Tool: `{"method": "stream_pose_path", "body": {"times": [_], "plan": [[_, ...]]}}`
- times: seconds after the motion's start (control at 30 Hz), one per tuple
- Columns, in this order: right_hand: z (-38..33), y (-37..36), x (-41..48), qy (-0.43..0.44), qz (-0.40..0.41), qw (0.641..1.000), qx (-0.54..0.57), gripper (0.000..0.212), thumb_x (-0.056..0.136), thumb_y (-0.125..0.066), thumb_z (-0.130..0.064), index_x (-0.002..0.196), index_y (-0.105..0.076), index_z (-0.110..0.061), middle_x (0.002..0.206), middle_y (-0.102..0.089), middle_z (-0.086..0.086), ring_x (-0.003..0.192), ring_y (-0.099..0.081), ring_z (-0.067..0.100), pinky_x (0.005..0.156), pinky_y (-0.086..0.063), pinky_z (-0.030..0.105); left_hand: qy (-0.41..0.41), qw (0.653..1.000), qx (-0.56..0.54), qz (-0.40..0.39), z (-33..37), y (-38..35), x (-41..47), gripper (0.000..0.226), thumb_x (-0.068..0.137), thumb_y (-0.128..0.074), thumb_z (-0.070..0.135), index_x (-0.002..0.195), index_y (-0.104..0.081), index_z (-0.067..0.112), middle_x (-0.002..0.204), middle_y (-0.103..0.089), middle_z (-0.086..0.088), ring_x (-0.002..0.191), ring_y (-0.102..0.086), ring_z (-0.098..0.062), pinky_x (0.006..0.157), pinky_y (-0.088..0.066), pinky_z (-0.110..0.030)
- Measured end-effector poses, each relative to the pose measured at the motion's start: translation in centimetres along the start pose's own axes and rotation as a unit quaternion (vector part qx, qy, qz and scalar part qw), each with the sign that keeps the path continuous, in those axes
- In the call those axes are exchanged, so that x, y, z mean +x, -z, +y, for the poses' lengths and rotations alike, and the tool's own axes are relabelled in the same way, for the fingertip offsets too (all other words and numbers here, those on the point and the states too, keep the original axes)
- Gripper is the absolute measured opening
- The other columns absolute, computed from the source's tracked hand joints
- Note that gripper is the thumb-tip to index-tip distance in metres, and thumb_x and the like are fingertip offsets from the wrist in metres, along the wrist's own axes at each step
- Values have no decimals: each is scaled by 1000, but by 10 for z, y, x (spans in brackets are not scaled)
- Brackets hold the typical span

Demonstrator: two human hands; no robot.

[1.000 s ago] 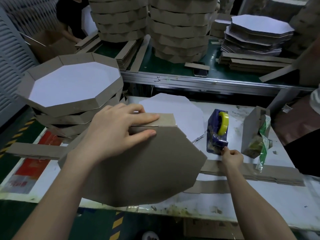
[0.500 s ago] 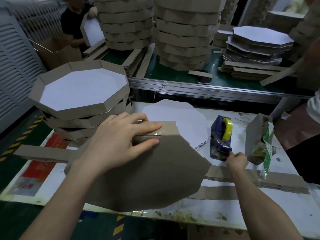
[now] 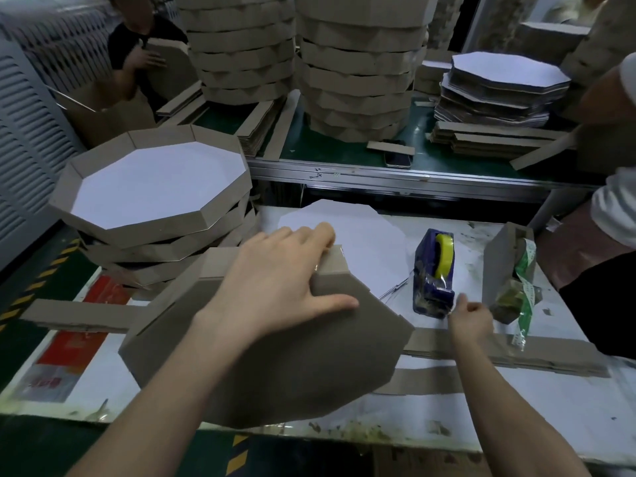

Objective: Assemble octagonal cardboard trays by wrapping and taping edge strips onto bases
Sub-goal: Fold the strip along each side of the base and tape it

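Centrally, left hand [image 3: 275,287] presses matte brown octagonal tray [image 3: 309,366].

1. The upturned tray [image 3: 292,366] is plain grey-brown cardboard.
2. At ten o'clock from it, the stacked trays [image 3: 155,180] have brown walls and white floors.
3. At twelve o'clock, a flat base [image 3: 364,242] is white.
4. At two o'clock, the tape dispenser [image 3: 432,297] is dark blue and its roll [image 3: 444,256] is yellow.
5. Farther out at two o'clock, a printed band [image 3: 525,284] is green and white.
6. The table [image 3: 550,401] is white, with grimy stains along its near edge.
7. At nine o'clock lies a red label [image 3: 79,325], with yellow-and-black floor stripes [image 3: 58,261] beyond it.
8. Far off at twelve o'clock, the bench top [image 3: 344,149] is dark green.
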State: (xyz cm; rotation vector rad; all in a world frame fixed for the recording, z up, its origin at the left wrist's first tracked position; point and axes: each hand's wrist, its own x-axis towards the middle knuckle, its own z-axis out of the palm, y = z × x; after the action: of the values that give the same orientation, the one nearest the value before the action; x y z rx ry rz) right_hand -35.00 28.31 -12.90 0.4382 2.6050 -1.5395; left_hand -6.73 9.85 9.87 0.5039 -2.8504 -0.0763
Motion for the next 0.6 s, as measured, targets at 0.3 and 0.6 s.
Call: {"method": "stream_pose_path", "body": {"times": [0.3, 0.6], "plan": [[-139, 15, -111, 55, -408, 875, 254, 17, 105, -49, -27, 114, -62, -24, 120, -64, 14, 97, -72, 31, 78, -61, 34, -28, 999, -20, 19, -5, 8, -11, 82, 66, -27, 91, 129, -46, 43, 112, -62, 14, 101, -58, -13, 74, -51, -35], [-195, 74, -194, 368, -629, 662, -174, 46, 94, -51, -53, 139, -50, -44, 73, -63, -6, 71, -62, 10, 67, -50, 20, 33, 969, -200, 141, -39, 1, -72, 73, 70, -49, 82, 130, -49, 40, 119, -61, 15, 100, -55, -5, 75, -52, -36]]}}
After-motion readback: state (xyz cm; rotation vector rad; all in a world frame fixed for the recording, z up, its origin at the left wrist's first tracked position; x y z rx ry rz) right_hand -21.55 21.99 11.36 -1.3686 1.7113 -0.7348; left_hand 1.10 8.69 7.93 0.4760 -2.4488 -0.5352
